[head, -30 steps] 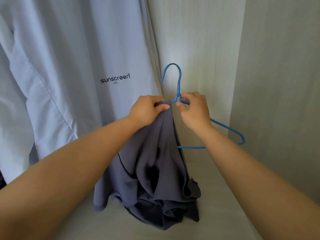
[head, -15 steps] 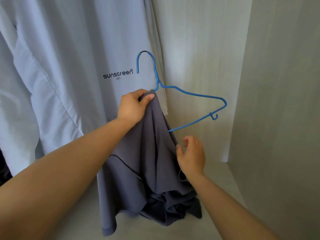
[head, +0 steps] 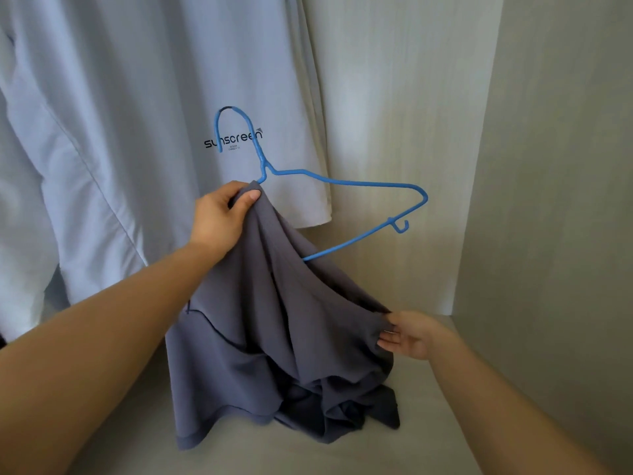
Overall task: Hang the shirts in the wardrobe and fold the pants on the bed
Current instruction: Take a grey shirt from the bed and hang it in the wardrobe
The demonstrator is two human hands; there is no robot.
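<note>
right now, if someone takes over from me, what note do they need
Left hand grips the top of the grey shirt where the blue hanger enters it. Right hand pinches the shirt's edge lower down.
One side of the hanger is inside the shirt; its other arm is bare and its hook is free. The shirt's lower part lies bunched on the wardrobe floor.
Done: a pale blue shirt hangs at left.
Left: pull the grey shirt over the bare arm, then hang it. Rail, pants and bed are out of view.

The hanging pale blue shirt (head: 137, 138) reads "sunscreen"; the smaller print beneath is illegible.
</note>
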